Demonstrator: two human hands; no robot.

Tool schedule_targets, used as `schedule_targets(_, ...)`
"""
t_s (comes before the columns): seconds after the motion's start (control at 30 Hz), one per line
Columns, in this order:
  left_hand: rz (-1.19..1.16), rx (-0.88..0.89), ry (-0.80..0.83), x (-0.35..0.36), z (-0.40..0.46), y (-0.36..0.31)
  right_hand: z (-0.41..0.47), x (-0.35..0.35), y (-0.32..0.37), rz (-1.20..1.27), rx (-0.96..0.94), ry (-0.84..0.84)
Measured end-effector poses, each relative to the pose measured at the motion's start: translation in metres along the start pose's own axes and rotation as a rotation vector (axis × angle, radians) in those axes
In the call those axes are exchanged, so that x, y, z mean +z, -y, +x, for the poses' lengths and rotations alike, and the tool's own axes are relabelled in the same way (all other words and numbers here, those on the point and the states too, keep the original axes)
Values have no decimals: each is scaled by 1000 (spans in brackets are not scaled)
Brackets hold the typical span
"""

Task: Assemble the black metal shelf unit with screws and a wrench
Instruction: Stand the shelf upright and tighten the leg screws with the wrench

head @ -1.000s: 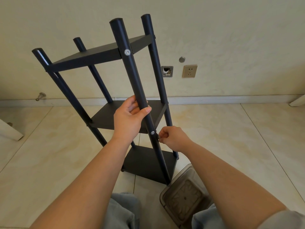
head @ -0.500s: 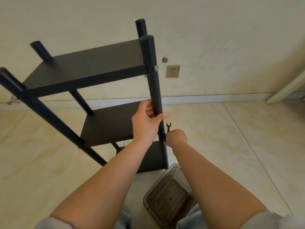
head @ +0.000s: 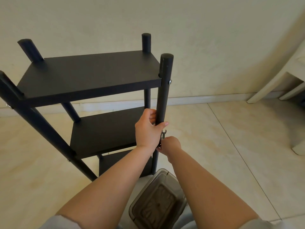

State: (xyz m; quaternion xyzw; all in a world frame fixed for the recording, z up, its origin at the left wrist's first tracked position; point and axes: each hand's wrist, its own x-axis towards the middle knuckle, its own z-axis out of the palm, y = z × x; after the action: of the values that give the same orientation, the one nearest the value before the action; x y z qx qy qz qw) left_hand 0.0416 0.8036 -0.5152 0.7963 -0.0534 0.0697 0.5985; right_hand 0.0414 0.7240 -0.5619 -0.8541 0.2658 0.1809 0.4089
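Note:
The black metal shelf unit (head: 92,76) stands on the tiled floor with three shelves and several round posts. My left hand (head: 147,131) grips the near right post (head: 164,90) just above the middle shelf. Right below it, my right hand (head: 170,144) holds a small black wrench (head: 163,134) against that post; its open jaw sticks up above my fingers. A silver screw head (head: 170,82) shows on the same post at the top shelf. The screw under the wrench is hidden by my hands.
A clear grey plastic container (head: 158,200) sits on the floor between my knees, touching the shelf's near corner. A white furniture leg (head: 270,83) stands at the right by the wall. Baseboard (head: 206,98) runs behind the shelf.
The shelf unit has turned and come upright, so the gripped post now faces me at the right. My view shifted right; both hands stay on the same post, wrench still held.

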Motion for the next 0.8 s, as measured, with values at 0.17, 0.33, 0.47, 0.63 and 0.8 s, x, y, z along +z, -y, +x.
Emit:
schedule_targets(0.17,15,-3,118,-12,0,3,-3,-10,-22,38,19,46)
schedule_targets(0.33,326,-20,316,-31,-8,26,-9,-15,-47,-588,100,271)
schedule_targets(0.47,734,98,436,-48,-14,46,-17,4,-64,-567,44,400)
schedule_targets(0.63,823,183,536,-59,-15,55,-17,17,-84,-633,12,607)
schedule_targets(0.8,804,149,567,-60,-15,52,-19,14,-71,-515,-55,488)
